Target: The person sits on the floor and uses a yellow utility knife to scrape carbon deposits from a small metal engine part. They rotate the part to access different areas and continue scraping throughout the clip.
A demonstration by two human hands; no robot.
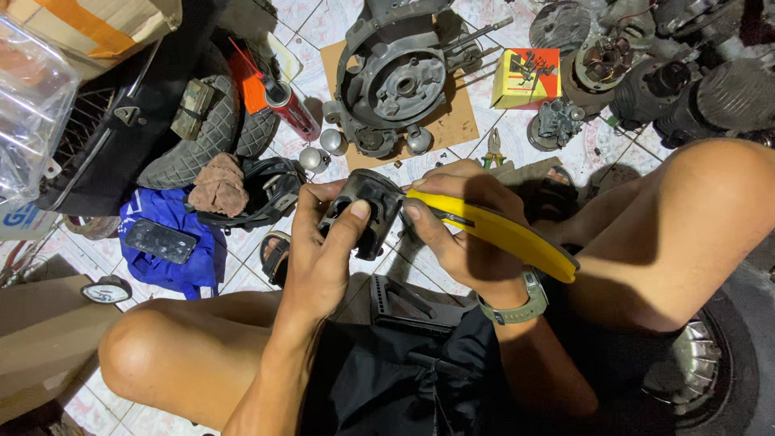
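Hands [387, 234] over cluttered tiled floor [315, 24]

A yellow-and-red box [525, 77] is set on the tiles; a taped brown carton [97, 24] is seen top left.

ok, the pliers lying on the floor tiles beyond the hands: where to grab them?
Probably by the handles. The pliers lie flat on the tile beside the cardboard sheet, jaws pointing away and the green handles toward the person, slightly spread. Come from above on the near side, closing over both handles.
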